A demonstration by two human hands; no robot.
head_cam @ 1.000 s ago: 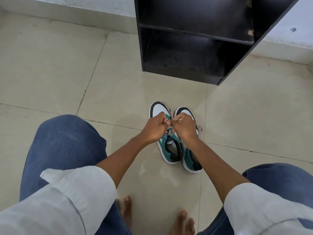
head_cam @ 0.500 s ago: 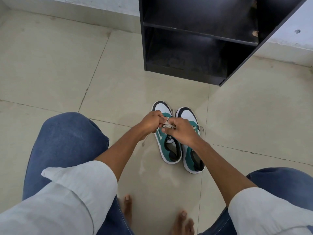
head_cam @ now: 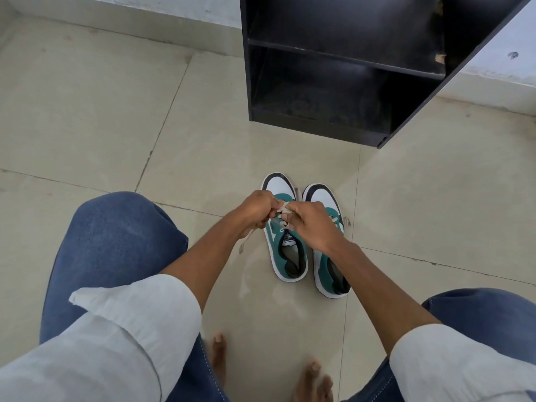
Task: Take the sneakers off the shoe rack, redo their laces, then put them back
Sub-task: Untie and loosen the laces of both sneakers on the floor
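Two green, white and black sneakers stand side by side on the tiled floor, toes pointing at the rack. Over the left sneaker (head_cam: 287,256) both my hands meet. My left hand (head_cam: 255,211) pinches one end of its beige lace (head_cam: 282,208), and a loose tail of that lace hangs below the hand to the floor. My right hand (head_cam: 311,224) grips the other end, partly covering the right sneaker (head_cam: 329,274). The black shoe rack (head_cam: 319,123) stands beyond, its two visible shelves bare.
My knees in blue jeans (head_cam: 116,242) frame the shoes on both sides, and my bare toes (head_cam: 219,352) rest on the floor near the bottom edge. A white wall with a skirting (head_cam: 145,21) runs behind the rack.
Both hands have shifted slightly away from me along the left sneaker, and a lace tail now hangs below my left hand. The sneakers have not moved.
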